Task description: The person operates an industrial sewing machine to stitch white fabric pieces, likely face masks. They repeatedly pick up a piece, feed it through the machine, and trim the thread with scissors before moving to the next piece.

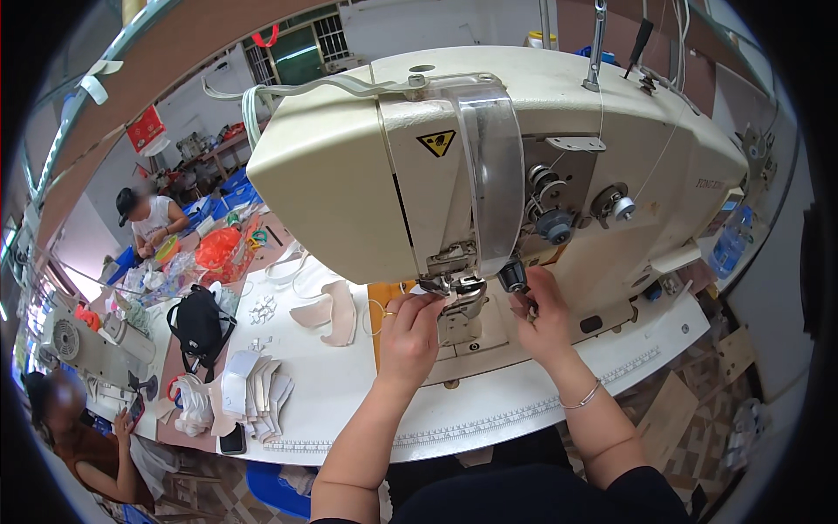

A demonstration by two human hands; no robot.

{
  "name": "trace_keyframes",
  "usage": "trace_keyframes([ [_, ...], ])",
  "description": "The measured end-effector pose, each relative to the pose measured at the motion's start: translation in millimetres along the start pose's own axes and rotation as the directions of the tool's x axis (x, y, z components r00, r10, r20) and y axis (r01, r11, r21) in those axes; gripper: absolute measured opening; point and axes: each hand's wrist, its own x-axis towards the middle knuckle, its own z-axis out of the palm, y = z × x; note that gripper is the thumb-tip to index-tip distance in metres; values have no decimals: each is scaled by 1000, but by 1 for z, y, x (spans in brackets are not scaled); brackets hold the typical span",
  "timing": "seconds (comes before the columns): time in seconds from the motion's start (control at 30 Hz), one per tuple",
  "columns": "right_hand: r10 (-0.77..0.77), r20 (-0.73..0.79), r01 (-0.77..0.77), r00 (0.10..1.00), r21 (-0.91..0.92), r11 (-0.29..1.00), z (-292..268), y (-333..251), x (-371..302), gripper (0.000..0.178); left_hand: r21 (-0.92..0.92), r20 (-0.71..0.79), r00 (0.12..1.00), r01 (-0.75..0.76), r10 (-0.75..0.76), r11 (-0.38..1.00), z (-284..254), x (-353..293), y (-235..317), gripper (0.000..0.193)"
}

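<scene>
A large cream-coloured sewing machine (323,166) stands before me on a white table. My left hand (410,327) is at the left of its needle area (458,288), fingers pinched together at a small pale piece that they mostly hide. On the other side my right hand (543,319) is closed, its thumb and fingers together just under a black knob (513,276); what they hold, if anything, I cannot make out. Left of my left hand lie curved pale beige fabric pieces (340,313).
A stack of pale cut pieces (253,393), small white bits (262,309), a black backpack (200,327) and a phone (233,439) lie to the left. A ruler strip (489,426) runs along the table's front edge. Two other people sit at the left.
</scene>
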Motion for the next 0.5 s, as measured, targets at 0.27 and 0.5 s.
trace_keyframes([
  [0.27,66,15,-67,998,58,996,4,9,-16,43,33,-18,1000,-8,8,999,3,-1,-2,20],
  [0.5,115,56,-117,992,29,993,7,11,-28,38,18,-20,1000,-1,2,1000,7,-6,-6,22],
])
